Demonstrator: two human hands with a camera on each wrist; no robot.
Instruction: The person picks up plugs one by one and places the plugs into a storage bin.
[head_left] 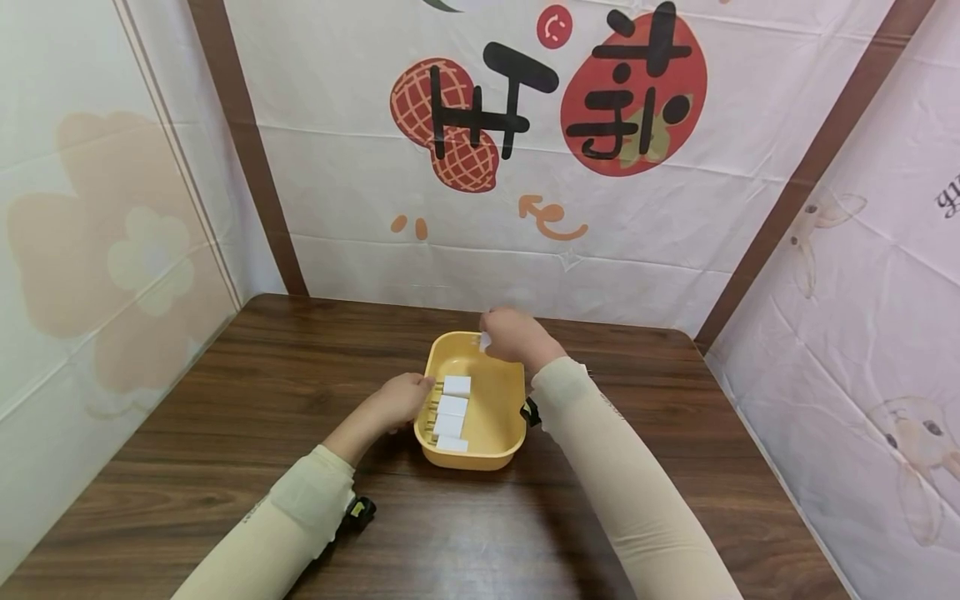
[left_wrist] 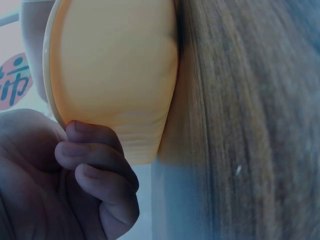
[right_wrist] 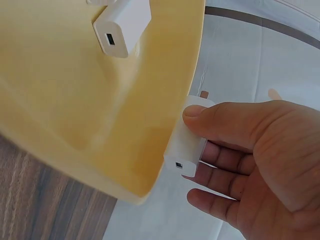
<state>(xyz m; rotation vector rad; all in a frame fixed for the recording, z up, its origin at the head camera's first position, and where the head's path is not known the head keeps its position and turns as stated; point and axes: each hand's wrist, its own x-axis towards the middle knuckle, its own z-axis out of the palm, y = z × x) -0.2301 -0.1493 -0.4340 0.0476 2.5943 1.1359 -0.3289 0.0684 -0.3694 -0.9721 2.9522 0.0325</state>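
Observation:
My right hand [head_left: 517,335] pinches a white USB charger [right_wrist: 187,137] between thumb and fingers, at the far rim of a yellow plastic tub [head_left: 495,417]. One metal prong of this charger shows in the right wrist view. Several more white chargers [head_left: 450,426] lie in a column along the tub's left side, prongs pointing left. At the left rim, my left hand [head_left: 403,398] grips the tub's edge; in the left wrist view its curled fingers [left_wrist: 100,160] lie against the outer wall.
The tub stands on a dark wood-grain table [head_left: 360,333]. A small white piece with prongs [head_left: 584,368] peeks out behind the right sleeve. Behind the table hangs a printed white cloth [head_left: 337,167], with more cloth at both sides.

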